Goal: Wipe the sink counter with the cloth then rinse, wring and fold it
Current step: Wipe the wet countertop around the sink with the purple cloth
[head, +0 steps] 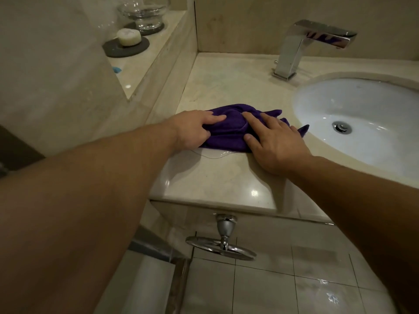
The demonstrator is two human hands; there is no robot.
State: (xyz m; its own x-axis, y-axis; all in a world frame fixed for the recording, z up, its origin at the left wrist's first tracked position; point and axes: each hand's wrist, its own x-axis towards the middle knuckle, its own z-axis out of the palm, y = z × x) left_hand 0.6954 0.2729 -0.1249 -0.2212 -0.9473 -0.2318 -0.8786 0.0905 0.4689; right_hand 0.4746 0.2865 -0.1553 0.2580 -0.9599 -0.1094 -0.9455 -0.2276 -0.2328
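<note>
- Two bare arms come in from the bottom, closest to us; they reach out over the front edge of the worktop [215,184]; under that edge a shiny ring holder [221,245] sticks out over the tiled floor
- The left hand [195,129] sits on the left end of the purple cloth [226,132]; its grip looks pinched, with fingers and thumb nipping a bit of the cloth
- The right hand [276,143] lies flat on the right side of the cloth; its grip is not closed; the fingers are spread and press down, and the thumb touches the near edge
- The cloth is bunched up, not neat; it rests on the worktop just left of the white sink [362,123]; one corner pokes out toward the sink rim
- A thin line of water [213,156] shows on the worktop just in front of the cloth, so the cloth looks wet
- I think this is the folding step, or else the wiping; I cannot tell for sure, since the tap [301,44] shows no water running
- If it is folding, the next move needs both hands to pull the cloth flat, line up the edges and lay one half over the other
- Soap [129,36] and a glass dish [144,12] sit far off on the back ledge; they are not in the way
</note>
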